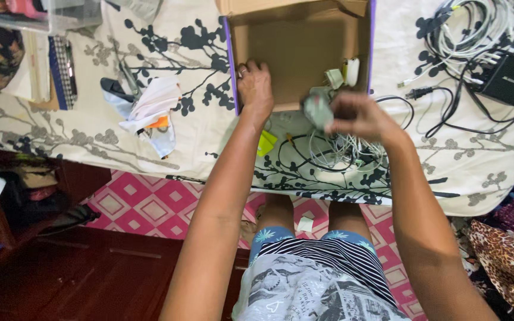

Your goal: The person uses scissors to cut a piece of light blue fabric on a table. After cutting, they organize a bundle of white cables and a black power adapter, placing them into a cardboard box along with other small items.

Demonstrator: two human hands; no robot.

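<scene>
Over box edge | right hand (361,117) grips adapter (318,110) | left hand (255,89) on cardboard box (298,47)

Bench cloth (495,148): white, dark branch print. Black power adapter (510,77) with tangled cables (465,30) at 2 o'clock. Crumpled white cloth (150,110) at 10 o'clock. Pink patterned floor mat (150,205) at 7 o'clock.
</scene>
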